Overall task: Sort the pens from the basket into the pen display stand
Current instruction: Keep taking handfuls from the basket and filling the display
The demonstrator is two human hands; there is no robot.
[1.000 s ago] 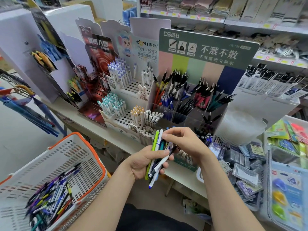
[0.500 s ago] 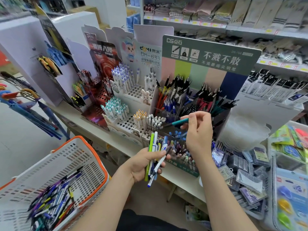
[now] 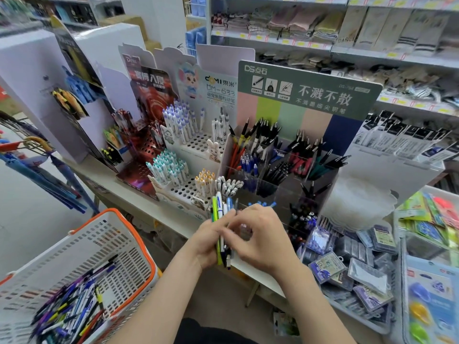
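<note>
Our left hand (image 3: 208, 240) is clenched round a bundle of pens (image 3: 218, 206), held upright in front of the surface (image 3: 106, 181); green, white and blue barrels stick out above the fist, and their tips show below it. Our right hand (image 3: 260, 240) lies against the bundle from the right, its fingers curled in towards the pens; the fingertips are blurred, so we cannot tell whether they pinch a pen or only touch the bundle.

The pen display stand (image 3: 308, 95) stands on the surface just beyond our hands; it has a green header board with pastel panels below it; its clear compartments hold upright black, red, blue and dark green pens, grouped by colour.

The basket (image 3: 139, 240), white with an orange rim, sits low on our left, well apart from the stand; loose pens (image 3: 74, 302) of mixed colours lie in a heap in its bottom.

To the left of the pen display stand is a white perforated stand (image 3: 188, 187) with teal-capped and white pens in its holes; a red stand (image 3: 149, 145) is further left; plastic packets (image 3: 347, 266) lie heaped to the right; shelves (image 3: 285, 38) of folded cloth run behind.
</note>
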